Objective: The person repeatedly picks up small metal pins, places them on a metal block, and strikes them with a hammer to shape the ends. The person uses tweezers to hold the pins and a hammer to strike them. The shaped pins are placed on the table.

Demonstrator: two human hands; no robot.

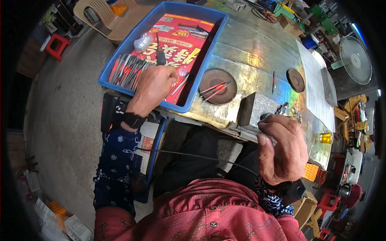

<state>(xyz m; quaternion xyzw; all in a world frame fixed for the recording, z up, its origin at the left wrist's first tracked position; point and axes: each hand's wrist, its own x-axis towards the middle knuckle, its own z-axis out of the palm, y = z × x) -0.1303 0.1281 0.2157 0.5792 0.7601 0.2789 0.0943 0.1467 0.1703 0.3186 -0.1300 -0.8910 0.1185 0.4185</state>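
My left hand (155,83) reaches into a blue plastic tray (209,52) and its fingers close on a thin metal piece with a red end (179,85). A pile of similar red-and-silver pieces (128,71) lies in the tray's near left corner. My right hand (281,146) is closed around a dark-handled tool (266,116) over a grey stone block (257,109) at the bench edge. A round rusty dish (217,85) between the hands holds a few of the red-tipped pieces.
The shiny metal bench top (249,56) carries a second round dish (295,79), a lone red-tipped piece (274,80) and a corrugated sheet (315,84). A red printed sheet (183,44) and a small plastic bag (143,41) lie in the tray. A fan (355,60) stands right.
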